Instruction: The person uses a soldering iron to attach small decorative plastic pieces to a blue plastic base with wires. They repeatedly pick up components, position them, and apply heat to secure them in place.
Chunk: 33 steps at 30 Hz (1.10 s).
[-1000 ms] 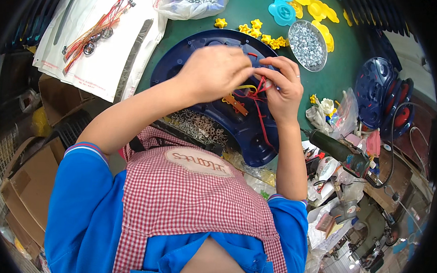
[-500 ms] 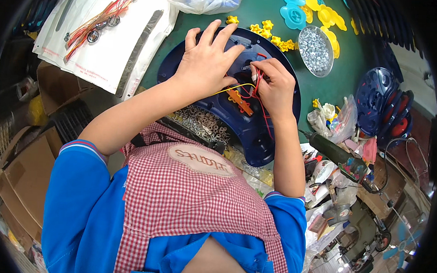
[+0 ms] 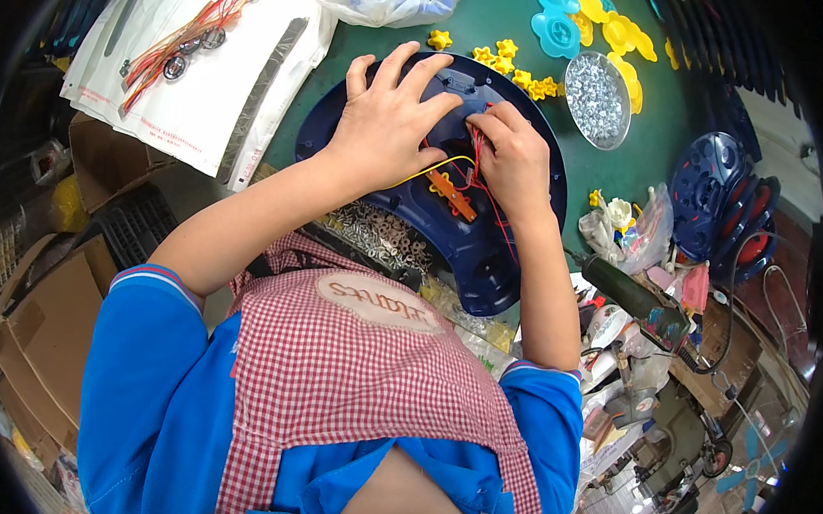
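Note:
A dark blue curved plastic shell (image 3: 488,283) lies hollow side up in front of me. My left hand (image 3: 385,123) rests over its left part with fingers spread, the thumb close to a yellow wire (image 3: 438,165). Fingers pinched, my right hand (image 3: 516,170) holds thin red wires (image 3: 477,150) above the shell's right half; their ends are hidden by the fingers. Between the hands, an orange plastic piece (image 3: 453,197) sits inside the shell, and wires run over and beside it.
Yellow star-shaped pieces (image 3: 522,79) and a bowl of small metal parts (image 3: 596,100) lie beyond the shell. Wired parts (image 3: 189,45) rest on white bags at left. A dark green power tool (image 3: 637,302) is at right; loose metal hardware (image 3: 385,233) lies below the shell.
My right hand has shifted slightly to the left and up with the red wires, its fingers closer together. The left hand stays nearly in place.

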Tool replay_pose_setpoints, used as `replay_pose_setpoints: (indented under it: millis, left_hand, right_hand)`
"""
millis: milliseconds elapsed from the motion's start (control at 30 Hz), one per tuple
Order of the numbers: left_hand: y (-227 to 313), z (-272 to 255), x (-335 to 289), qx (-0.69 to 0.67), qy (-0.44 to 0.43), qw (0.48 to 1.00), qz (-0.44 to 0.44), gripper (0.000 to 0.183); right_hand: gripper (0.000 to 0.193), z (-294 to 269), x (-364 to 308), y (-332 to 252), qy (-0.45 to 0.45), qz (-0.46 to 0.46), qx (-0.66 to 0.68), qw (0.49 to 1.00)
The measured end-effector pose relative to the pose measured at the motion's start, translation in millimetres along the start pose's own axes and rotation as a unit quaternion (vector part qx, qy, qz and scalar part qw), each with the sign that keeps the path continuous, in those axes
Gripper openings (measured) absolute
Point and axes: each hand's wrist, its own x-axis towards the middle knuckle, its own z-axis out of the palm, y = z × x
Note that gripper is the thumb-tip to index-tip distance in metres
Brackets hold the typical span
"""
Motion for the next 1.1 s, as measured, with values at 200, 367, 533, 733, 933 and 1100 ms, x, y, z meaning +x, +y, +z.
replay_pose_setpoints:
  millis: [200,367,533,733,933,1100]
  left_hand:
    - [9.8,-4.1,9.1,0.044,0.019,0.997,0.064,0.041]
    - [14.8,12.4,22.4,0.049,0.023,0.992,0.114,0.030]
    - [13.7,15.6,18.1,0.027,0.049,0.992,0.115,0.024]
    - [13.9,14.3,18.0,0.017,0.055,0.992,0.115,0.022]
    - [13.7,17.6,18.3,0.008,0.072,0.990,0.124,0.020]
    - [18.3,12.4,25.4,0.032,0.078,0.982,0.169,0.009]
  right_hand:
    - [0.024,-27.8,-15.5,11.6,0.059,0.089,0.122,0.987]
    - [0.037,-23.0,-31.0,14.2,0.077,0.139,0.101,0.982]
    - [0.044,-25.6,-22.7,17.5,0.029,0.093,0.027,0.995]
    - [0.044,-31.8,-13.2,13.9,-0.008,0.082,-0.004,0.997]
    - [0.046,-21.7,-19.5,23.1,0.007,0.092,0.058,0.994]
    - [0.027,-37.7,-36.2,22.7,0.123,0.038,-0.029,0.991]
